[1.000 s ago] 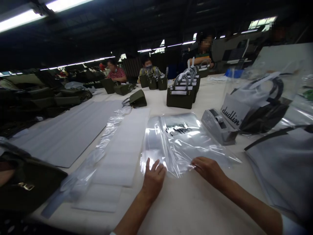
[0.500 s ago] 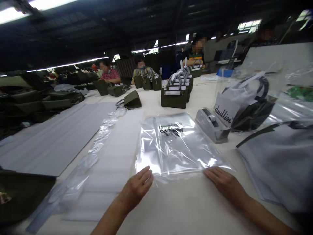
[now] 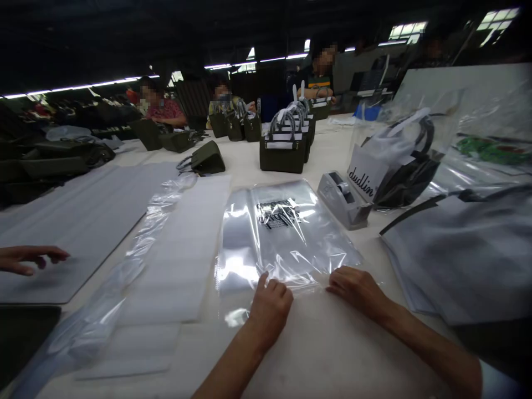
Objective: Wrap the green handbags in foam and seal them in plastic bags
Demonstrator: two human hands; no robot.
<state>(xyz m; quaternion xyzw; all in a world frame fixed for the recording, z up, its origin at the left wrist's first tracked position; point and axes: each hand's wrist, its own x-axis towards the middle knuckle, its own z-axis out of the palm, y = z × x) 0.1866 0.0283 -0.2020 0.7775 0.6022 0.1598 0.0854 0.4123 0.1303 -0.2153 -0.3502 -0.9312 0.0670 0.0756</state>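
A stack of clear plastic bags [image 3: 282,244] with black lettering lies flat on the table in front of me. My left hand [image 3: 272,305] is at its near edge, fingers bent and closed on the plastic. To the right, my right hand [image 3: 357,288] has its fingers curled together on the same near edge, the fingertips partly hidden. Just beyond the stack's right side sits a grey tape dispenser [image 3: 344,202]. Behind the dispenser stands a dark handbag [image 3: 409,180] in a clear bag printed "dudlin".
White sheets [image 3: 174,255] and crumpled clear film [image 3: 137,260] lie left. A co-worker's hand [image 3: 33,259] hovers over a large white sheet [image 3: 83,216]. Dark green handbags [image 3: 282,158] stand at the back. White fabric pieces [image 3: 457,249] lie right. Other people sit across the table.
My left hand has moved right along the near edge, closer to my right hand, and both hands' fingers have curled in. A co-worker's hand has appeared at the left. The view has shifted.
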